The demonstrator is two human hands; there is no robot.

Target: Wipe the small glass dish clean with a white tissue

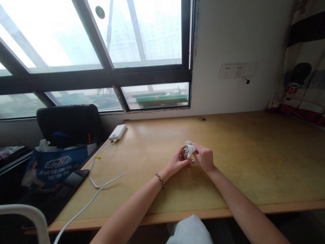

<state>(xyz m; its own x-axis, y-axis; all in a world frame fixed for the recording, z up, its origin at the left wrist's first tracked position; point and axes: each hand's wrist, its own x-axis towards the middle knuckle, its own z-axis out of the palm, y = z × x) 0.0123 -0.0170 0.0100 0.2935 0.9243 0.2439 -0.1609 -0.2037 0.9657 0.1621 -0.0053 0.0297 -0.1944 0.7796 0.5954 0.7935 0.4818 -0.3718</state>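
Above the wooden desk (pixel 152 145), my left hand (pixel 175 163) is wrapped round a small, rounded, shiny object with brown and silvery tones (pixel 185 154); its kind I cannot make out. A braided bracelet (pixel 160 181) circles the left wrist. My right hand (pixel 205 158) pinches a white tissue (pixel 190 147), which lies against the top and right side of the shiny object. Below the fingers, a glinting part (pixel 193 162) shows close to the desk surface. Both hands are close together, and the fingers partly cover the object.
A white power bank (pixel 117 132) lies at the desk's left edge, its white cable (pixel 94 183) trailing toward the front. Left of the desk are a black chair (pixel 68 118), a blue bag (pixel 59 166) and a dark flat panel (pixel 66 193). Wall sockets (pixel 233 70) and a curtain (pixel 304 78) are at right.
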